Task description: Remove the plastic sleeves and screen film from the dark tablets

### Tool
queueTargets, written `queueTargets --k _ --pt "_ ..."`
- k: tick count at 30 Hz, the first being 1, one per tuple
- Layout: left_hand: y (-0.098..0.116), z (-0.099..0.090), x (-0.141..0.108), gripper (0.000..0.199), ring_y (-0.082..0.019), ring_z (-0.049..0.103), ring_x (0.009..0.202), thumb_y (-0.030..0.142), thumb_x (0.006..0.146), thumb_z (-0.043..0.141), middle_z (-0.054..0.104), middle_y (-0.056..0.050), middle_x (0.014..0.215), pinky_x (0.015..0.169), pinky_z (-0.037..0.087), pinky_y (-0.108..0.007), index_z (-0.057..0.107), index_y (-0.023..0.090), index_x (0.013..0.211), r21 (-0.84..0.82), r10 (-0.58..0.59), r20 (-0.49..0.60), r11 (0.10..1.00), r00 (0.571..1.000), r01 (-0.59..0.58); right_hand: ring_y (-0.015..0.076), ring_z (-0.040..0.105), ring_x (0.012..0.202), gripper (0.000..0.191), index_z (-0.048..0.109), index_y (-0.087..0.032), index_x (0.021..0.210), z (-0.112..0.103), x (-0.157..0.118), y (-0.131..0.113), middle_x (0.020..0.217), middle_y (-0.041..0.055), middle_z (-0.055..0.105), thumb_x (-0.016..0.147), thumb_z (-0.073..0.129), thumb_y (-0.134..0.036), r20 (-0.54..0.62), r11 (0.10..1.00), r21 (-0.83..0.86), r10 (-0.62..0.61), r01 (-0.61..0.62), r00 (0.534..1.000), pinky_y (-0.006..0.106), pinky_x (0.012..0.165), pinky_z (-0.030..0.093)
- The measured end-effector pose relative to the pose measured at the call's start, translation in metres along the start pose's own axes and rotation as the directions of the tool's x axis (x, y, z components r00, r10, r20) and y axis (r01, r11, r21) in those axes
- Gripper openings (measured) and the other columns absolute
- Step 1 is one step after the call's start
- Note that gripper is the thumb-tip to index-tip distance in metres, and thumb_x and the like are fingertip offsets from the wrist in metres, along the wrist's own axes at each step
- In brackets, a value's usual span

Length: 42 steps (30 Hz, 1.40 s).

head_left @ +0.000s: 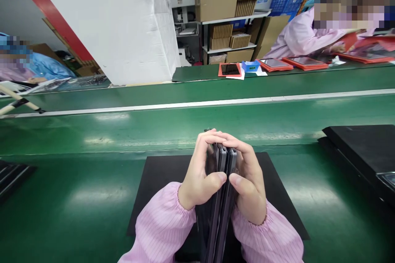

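We are holding a pair of slim dark devices (pixel 224 213) on edge between our two palms, and they are standing side by side with their narrow gray rims facing up. They are probably tablets or thin laptops, though their lower ends are running into shadow. Our left hand (pixel 200 172) is clamping the left one's outer face, and our right hand (pixel 251 176) is clamping the right one's. The fingers of both hands are arching over the far end and meeting there, while the two thumbs are pressing near the rims, just beside each other. Pink striped sleeves (pixel 166 218) are gathering at our wrists.

Beneath the fingers, a black mat (pixel 166 172) is lying on the green worktable (pixel 92 213). To the right of the fingers, well apart, a stack of black panels (pixel 364 144) is resting; to their left, some dark flat pieces (pixel 14 176) are lying at the table's side. Beyond the fingers, a white strip (pixel 154 107) is running across, and farther on, a red-framed tablet (pixel 230 70) is lying near a small blue box (pixel 250 66). Far beyond the fingers to the right, a co-worker in a pink sleeve (pixel 296 35) is sitting behind more red-framed devices (pixel 308 63).
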<state>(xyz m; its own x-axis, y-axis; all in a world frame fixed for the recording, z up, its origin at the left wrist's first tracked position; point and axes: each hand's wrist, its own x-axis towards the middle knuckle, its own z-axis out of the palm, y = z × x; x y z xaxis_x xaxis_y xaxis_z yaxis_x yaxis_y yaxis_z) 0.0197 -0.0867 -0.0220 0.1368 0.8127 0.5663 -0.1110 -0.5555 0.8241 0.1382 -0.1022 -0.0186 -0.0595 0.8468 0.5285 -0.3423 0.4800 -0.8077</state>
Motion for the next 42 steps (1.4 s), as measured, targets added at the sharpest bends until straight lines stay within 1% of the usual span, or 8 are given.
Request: queueTargets --k 11,20,32,35,37,39,41,42 --pt "0.009 0.007 -0.002 0.045 -0.036 0.039 0.136 0.058 0.078 0.068 0.055 -0.008 0.117 0.118 0.027 -0.058 0.06 0.026 0.109 -0.041 -0.027 -0.058 0.999 0.998 0.024 0.0312 0.05 0.136 0.032 0.065 -0.032 0.12 0.001 -0.002 -0.009 0.135 0.0046 0.06 0.088 0.064 -0.03 0.021 1.0 0.005 0.009 -0.009 1.0 0.053 0.114 0.042" --pt "0.012 0.008 -0.002 0.044 -0.036 0.043 0.132 0.059 0.079 0.067 0.055 -0.008 0.112 0.116 0.03 -0.057 0.06 0.025 0.106 0.023 0.0 -0.106 1.0 0.994 0.002 0.0355 0.044 0.142 0.029 0.061 -0.031 0.124 0.004 -0.006 -0.007 0.141 0.0069 0.056 0.096 0.055 -0.036 0.051 1.0 -0.025 -0.016 0.017 0.999 0.062 0.116 0.037" --pt "0.013 0.01 -0.004 0.043 -0.036 0.044 0.133 0.058 0.081 0.064 0.056 -0.009 0.114 0.116 0.032 -0.057 0.06 0.024 0.107 0.068 0.03 -0.125 0.997 0.992 -0.021 0.0349 0.043 0.141 0.03 0.057 -0.032 0.128 0.006 -0.008 0.0 0.141 0.0069 0.053 0.099 0.049 -0.038 0.061 0.994 -0.078 -0.07 0.075 0.996 0.063 0.117 0.035" --pt "0.008 0.017 -0.009 0.044 -0.033 0.044 0.135 0.056 0.082 0.065 0.056 -0.008 0.121 0.117 0.033 -0.053 0.059 0.027 0.115 -0.042 0.016 -0.158 0.999 0.987 -0.023 0.0341 0.043 0.14 0.032 0.055 -0.032 0.127 0.007 -0.007 0.001 0.14 0.0069 0.051 0.097 0.053 -0.038 0.047 0.994 -0.078 -0.078 0.081 0.996 0.062 0.117 0.035" --pt "-0.001 0.021 -0.015 0.048 -0.029 0.046 0.135 0.054 0.085 0.061 0.053 -0.006 0.13 0.116 0.037 -0.05 0.051 0.032 0.126 -0.178 -0.007 -0.255 0.983 0.967 -0.039 0.0332 0.042 0.14 0.038 0.052 -0.032 0.128 0.007 -0.007 0.001 0.14 0.0072 0.05 0.091 0.06 -0.034 0.044 0.988 -0.121 -0.091 0.096 0.995 0.061 0.117 0.035" --pt "-0.015 0.021 -0.02 0.051 -0.026 0.042 0.141 0.052 0.088 0.057 0.048 -0.006 0.141 0.117 0.038 -0.046 0.043 0.034 0.133 -0.254 -0.098 -0.412 0.967 0.906 -0.011 0.0321 0.04 0.141 0.044 0.049 -0.032 0.128 0.007 -0.006 0.001 0.139 0.0079 0.05 0.086 0.065 -0.028 0.053 0.978 -0.182 -0.096 0.104 0.994 0.059 0.118 0.035" --pt "-0.031 0.018 -0.021 0.049 -0.024 0.039 0.145 0.051 0.091 0.056 0.047 -0.007 0.145 0.118 0.036 -0.042 0.042 0.031 0.133 -0.306 -0.286 -0.499 0.941 0.818 0.142 0.0313 0.04 0.142 0.045 0.048 -0.031 0.128 0.007 -0.006 0.003 0.137 0.0085 0.05 0.086 0.065 -0.028 0.06 0.971 -0.213 -0.097 0.108 0.993 0.058 0.118 0.035" --pt "-0.039 0.014 -0.02 0.047 -0.025 0.042 0.143 0.052 0.093 0.055 0.05 -0.009 0.142 0.117 0.038 -0.041 0.045 0.028 0.131 -0.347 -0.394 -0.473 0.906 0.789 0.244 0.0312 0.04 0.142 0.043 0.048 -0.031 0.129 0.008 -0.006 0.005 0.138 0.0087 0.051 0.088 0.064 -0.031 0.055 0.97 -0.215 -0.1 0.11 0.993 0.058 0.119 0.035"
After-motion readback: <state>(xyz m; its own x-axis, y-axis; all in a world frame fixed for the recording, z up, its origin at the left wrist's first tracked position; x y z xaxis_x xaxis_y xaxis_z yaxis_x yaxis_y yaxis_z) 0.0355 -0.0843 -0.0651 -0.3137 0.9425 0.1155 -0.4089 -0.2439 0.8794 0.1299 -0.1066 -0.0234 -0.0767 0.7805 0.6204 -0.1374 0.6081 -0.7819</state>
